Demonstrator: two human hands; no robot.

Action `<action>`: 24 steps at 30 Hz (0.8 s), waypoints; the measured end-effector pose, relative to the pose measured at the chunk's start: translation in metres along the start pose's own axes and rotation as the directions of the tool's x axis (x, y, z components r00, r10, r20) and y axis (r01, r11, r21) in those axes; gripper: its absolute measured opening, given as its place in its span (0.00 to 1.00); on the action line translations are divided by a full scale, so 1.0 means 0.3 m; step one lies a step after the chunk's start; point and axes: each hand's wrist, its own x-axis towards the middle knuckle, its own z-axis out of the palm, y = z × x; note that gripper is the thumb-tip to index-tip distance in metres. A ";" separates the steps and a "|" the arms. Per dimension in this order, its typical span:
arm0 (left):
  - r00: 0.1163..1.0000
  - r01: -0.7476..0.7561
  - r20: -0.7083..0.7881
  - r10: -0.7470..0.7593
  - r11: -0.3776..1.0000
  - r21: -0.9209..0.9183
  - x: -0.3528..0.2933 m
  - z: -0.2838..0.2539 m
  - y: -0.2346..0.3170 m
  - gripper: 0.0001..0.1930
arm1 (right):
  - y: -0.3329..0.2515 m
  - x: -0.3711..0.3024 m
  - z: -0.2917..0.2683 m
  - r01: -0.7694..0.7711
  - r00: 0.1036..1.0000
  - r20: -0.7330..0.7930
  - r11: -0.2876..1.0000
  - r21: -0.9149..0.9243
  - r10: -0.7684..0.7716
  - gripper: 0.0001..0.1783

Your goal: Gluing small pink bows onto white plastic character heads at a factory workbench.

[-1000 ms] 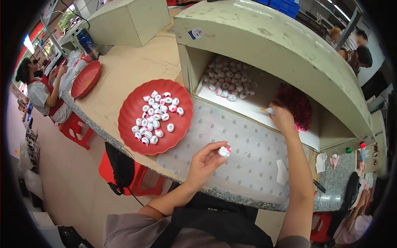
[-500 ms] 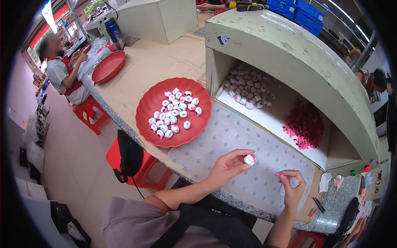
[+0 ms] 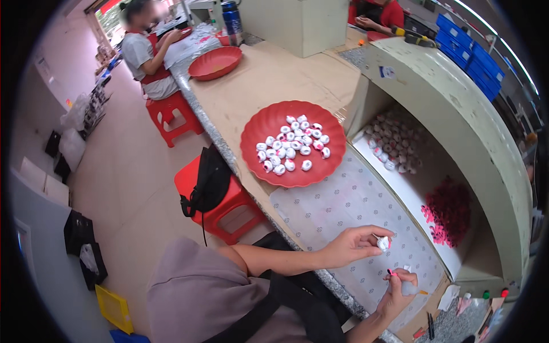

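My left hand (image 3: 350,247) pinches a small round white piece (image 3: 383,244) with a pink patch, held up over a patterned white sheet (image 3: 311,214). Just below it, my right hand (image 3: 396,300) grips a small pink piece (image 3: 392,272) with a dark spot between its fingertips. The same hand also keeps a small translucent bottle (image 3: 409,287) with a yellow tip against its fingers. The two held pieces are close but apart. Beyond my left hand stands a red scalloped dish (image 3: 326,171) with several white ring-like pieces (image 3: 290,143) in it.
On the right, an arched cream booth (image 3: 452,97) shelters a heap of white pieces (image 3: 394,137) and a heap of pink ones (image 3: 449,211). Another red dish (image 3: 215,63) lies farther off, near a seated person (image 3: 147,57). A red stool (image 3: 226,208) carrying a black bag stands left of the table.
The whole view has swung, shifting the table and dish to the right. My right hand has come closer to my left, and its pink piece now shows a dark spot.
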 end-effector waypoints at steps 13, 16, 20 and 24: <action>0.996 -0.044 0.079 0.036 0.994 0.101 -0.004 0.011 -0.018 0.16 | -0.012 -0.030 0.005 -0.019 0.999 -0.032 0.999 -0.030 0.018 0.06; 0.997 -0.077 0.040 0.069 0.968 0.241 0.007 -0.016 0.010 0.16 | -0.020 -0.002 0.063 -0.021 0.999 -0.044 1.000 -0.022 0.020 0.07; 0.996 -0.070 -0.034 0.082 0.962 0.263 0.011 -0.028 -0.001 0.16 | -0.015 0.040 0.112 -0.114 0.993 0.026 0.987 0.112 0.112 0.06; 0.992 -0.120 -0.004 0.129 0.939 0.323 0.029 -0.014 -0.038 0.17 | -0.005 0.037 0.097 -0.148 0.989 0.011 0.981 0.124 0.148 0.07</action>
